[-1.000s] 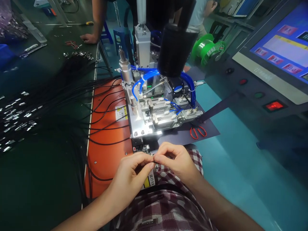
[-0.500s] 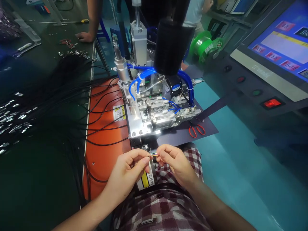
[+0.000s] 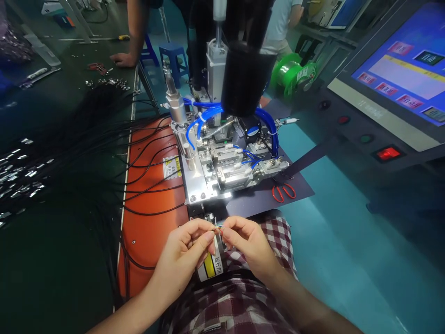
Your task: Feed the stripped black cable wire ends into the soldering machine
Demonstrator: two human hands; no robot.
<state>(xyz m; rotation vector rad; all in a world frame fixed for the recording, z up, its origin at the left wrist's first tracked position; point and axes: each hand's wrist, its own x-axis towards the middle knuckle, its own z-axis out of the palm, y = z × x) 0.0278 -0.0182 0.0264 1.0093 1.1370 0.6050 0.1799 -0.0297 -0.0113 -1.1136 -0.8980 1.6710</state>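
Observation:
Thin coloured wires [image 3: 218, 227] run between my two hands, low in the head view in front of the machine. My left hand [image 3: 189, 246] pinches them between thumb and forefinger. From the other side my right hand [image 3: 247, 243] is closed in a pinch on the wires' ends, its fingertips nearly touching the left ones. One pale strand sticks upward from the pinch. Behind the hands stands a metal machine [image 3: 222, 162] with blue air hoses [image 3: 210, 111]. Below the wires is a part with a yellow and white label [image 3: 210, 266].
Black cables [image 3: 153, 188] cross the orange surface [image 3: 149, 236] toward the machine, from a bundle on the dark table at left. Red-handled scissors [image 3: 283, 192] lie on the dark plate. A control screen [image 3: 399, 83] stands at right. Another person's hand [image 3: 123, 59] rests on the table.
My right hand has come slightly left and down, closing the gap to my left hand. Both hands still hold the wires. The view has shifted a little.

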